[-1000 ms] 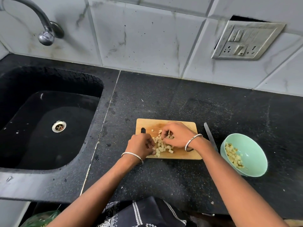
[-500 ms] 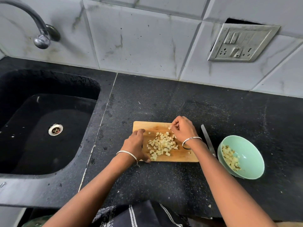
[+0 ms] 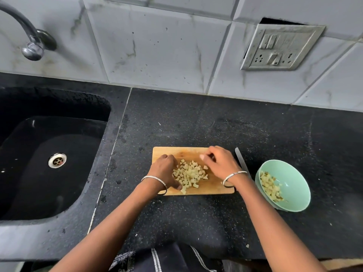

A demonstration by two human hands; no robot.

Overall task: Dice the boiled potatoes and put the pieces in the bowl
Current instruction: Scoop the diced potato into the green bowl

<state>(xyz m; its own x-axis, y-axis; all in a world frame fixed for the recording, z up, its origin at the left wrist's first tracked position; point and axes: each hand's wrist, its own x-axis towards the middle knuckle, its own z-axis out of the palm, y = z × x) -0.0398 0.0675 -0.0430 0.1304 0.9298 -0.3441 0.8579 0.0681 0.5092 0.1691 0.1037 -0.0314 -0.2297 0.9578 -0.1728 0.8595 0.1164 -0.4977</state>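
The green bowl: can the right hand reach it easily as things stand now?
Probably yes. The bowl sits just beyond the right hand, and only the knife lies flat between them.

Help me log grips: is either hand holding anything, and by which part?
Nothing clearly. The left hand presses against the diced potato pile; the right hand curls its fingers, whether round a piece cannot be told.

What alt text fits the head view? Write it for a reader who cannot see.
The left hand and right hand bracket a pile of diced potato on a wooden cutting board on a black counter. To its right lies a knife, then a mint-green bowl holding some pieces; a black sink is at left.
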